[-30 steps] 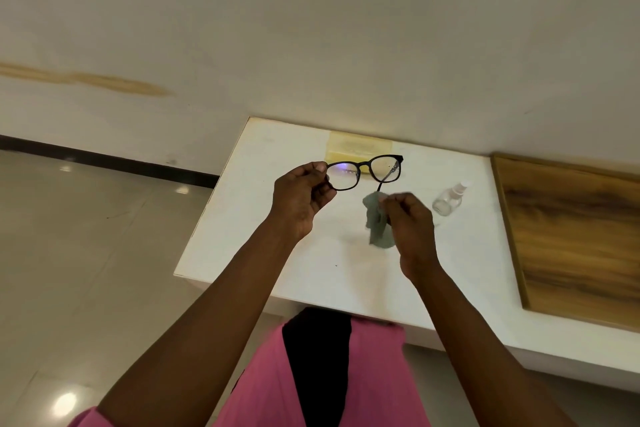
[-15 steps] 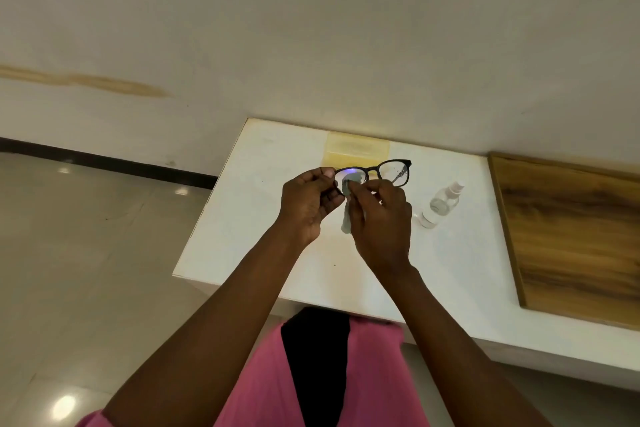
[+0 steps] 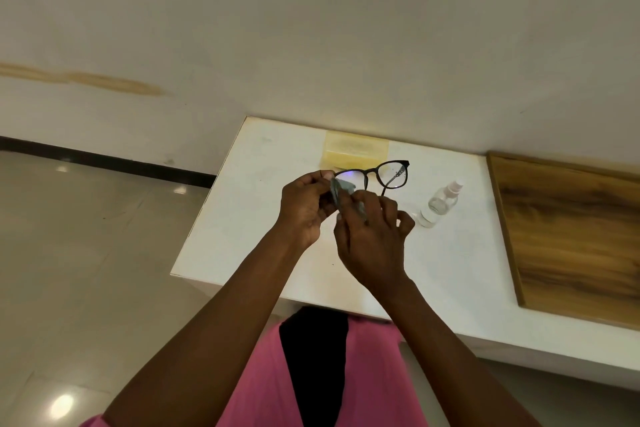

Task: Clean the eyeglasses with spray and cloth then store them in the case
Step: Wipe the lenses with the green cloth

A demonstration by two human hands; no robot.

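Note:
Black-framed eyeglasses (image 3: 389, 173) are held in the air above a white table (image 3: 242, 218). My left hand (image 3: 304, 208) grips their left end. My right hand (image 3: 374, 236) pinches a grey-green cloth (image 3: 341, 189) against the left lens, which the cloth partly hides. The right lens is uncovered and one temple arm hangs down behind my right fingers. A small clear spray bottle (image 3: 440, 201) lies on the table to the right of my hands. A pale yellow case (image 3: 356, 149) sits at the table's back edge, behind the glasses.
A wooden board (image 3: 571, 236) covers the right part of the surface. The table stands against a white wall (image 3: 346, 28). To the left, tiled floor (image 3: 86, 253) lies beyond the table edge. My pink clothing shows at the bottom.
My right hand brought the cloth up from below the frame onto the left lens and now presses it there. The glasses shifted slightly to the right.

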